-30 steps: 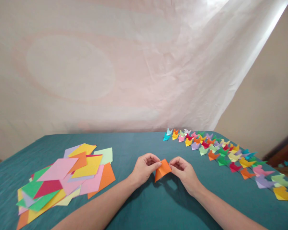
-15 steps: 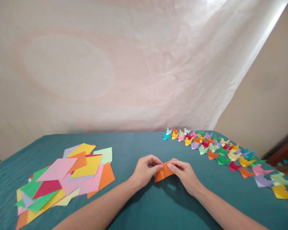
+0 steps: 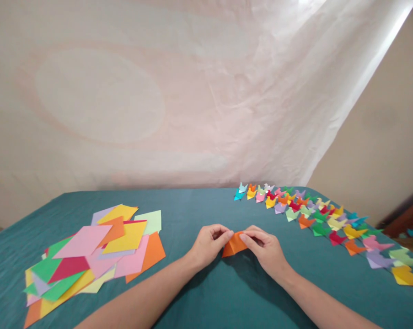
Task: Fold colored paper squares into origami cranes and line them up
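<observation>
Between my hands, just above the table, is a small folded piece of orange paper (image 3: 234, 245) with creases across it. My left hand (image 3: 211, 244) pinches its upper left edge between thumb and fingers. On the other side, my right hand (image 3: 265, 249) grips the upper right corner, thumb in front. Parts of the paper's top edge are hidden behind my fingers.
A loose pile of coloured paper squares (image 3: 83, 242) lies on the left of the green-covered table (image 3: 192, 205). Rows of small folded paper birds (image 3: 319, 229) stand along the right side. Behind the table hangs a pale cloth (image 3: 179, 100).
The orange paper has tilted slightly, its lower left corner a little higher. Both hands keep their pinch and have barely moved.
</observation>
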`<state>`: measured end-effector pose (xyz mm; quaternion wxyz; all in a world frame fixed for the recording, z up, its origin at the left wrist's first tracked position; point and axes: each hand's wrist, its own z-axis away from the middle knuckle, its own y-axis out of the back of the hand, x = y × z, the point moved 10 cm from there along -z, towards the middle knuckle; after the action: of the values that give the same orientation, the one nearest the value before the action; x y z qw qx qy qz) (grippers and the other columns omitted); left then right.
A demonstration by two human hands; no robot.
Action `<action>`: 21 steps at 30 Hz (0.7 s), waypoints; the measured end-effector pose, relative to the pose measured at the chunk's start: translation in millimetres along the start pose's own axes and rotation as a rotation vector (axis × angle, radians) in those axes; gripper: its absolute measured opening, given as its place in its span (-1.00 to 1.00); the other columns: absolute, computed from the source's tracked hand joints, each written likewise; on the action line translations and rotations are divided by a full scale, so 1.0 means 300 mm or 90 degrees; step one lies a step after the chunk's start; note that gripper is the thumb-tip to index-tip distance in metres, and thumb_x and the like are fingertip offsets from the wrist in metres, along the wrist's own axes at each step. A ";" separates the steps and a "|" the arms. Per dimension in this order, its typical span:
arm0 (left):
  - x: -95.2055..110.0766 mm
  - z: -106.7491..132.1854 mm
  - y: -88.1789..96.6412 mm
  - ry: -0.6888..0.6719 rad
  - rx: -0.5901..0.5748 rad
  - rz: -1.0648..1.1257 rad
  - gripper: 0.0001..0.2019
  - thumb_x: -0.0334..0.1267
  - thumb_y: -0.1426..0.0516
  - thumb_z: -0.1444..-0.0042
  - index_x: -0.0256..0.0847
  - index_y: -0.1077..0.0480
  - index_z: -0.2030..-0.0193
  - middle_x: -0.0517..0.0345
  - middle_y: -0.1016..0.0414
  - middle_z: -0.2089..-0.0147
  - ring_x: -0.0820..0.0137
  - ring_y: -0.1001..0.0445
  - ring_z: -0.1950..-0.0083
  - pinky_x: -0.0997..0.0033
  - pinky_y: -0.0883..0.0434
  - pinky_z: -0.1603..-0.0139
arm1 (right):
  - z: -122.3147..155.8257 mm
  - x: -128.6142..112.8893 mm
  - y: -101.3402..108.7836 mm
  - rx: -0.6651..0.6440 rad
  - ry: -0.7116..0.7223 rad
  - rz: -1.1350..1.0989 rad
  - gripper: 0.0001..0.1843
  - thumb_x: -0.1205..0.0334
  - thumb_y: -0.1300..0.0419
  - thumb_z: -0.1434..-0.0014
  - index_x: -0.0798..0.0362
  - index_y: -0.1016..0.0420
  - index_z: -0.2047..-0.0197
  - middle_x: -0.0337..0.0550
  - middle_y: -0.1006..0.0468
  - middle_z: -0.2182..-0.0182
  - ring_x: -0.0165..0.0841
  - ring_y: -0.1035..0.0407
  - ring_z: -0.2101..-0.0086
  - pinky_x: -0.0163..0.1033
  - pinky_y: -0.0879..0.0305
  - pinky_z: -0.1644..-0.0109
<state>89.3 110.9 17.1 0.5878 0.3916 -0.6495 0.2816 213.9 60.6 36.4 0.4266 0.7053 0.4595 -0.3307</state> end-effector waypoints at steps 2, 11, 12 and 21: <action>-0.013 -0.002 -0.005 0.014 -0.015 0.021 -0.70 -0.08 -0.17 -0.04 -0.35 -0.44 0.40 0.16 -0.43 0.46 0.49 -0.32 0.43 0.53 -0.26 0.37 | 0.007 -0.017 0.008 0.021 0.026 0.024 -0.83 0.17 -0.17 -0.14 0.06 -0.55 0.34 -0.19 -0.46 0.43 -0.38 -0.33 0.39 -0.31 -0.25 0.30; -0.015 0.009 -0.034 0.071 -0.054 0.145 -0.63 0.00 -0.21 0.03 -0.37 -0.46 0.43 0.14 -0.43 0.46 0.50 -0.30 0.43 0.51 -0.25 0.34 | 0.033 -0.099 0.029 0.081 0.125 0.088 -0.89 0.27 -0.18 -0.15 0.00 -0.49 0.23 -0.22 -0.47 0.40 -0.39 -0.36 0.37 -0.28 -0.29 0.27; -0.015 0.012 -0.038 0.083 -0.060 0.154 -0.61 0.02 -0.21 0.03 -0.37 -0.47 0.42 0.13 -0.43 0.46 0.50 -0.30 0.43 0.51 -0.25 0.35 | 0.036 -0.108 0.028 0.080 0.136 0.093 -0.89 0.29 -0.17 -0.15 0.00 -0.49 0.23 -0.21 -0.47 0.39 -0.39 -0.36 0.36 -0.28 -0.30 0.27; -0.032 0.019 -0.055 0.136 -0.121 0.175 -0.61 0.04 -0.23 0.08 -0.34 -0.52 0.40 0.11 -0.47 0.46 0.52 -0.31 0.46 0.52 -0.24 0.35 | 0.056 -0.154 0.017 0.067 0.206 0.149 -0.85 0.33 -0.16 -0.15 -0.01 -0.50 0.20 -0.17 -0.50 0.34 -0.37 -0.40 0.32 -0.26 -0.35 0.22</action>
<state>100.0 99.0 5.3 0.6435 0.2098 -0.6547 0.3364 200.7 27.4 70.6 0.3449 0.8192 0.4193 -0.1849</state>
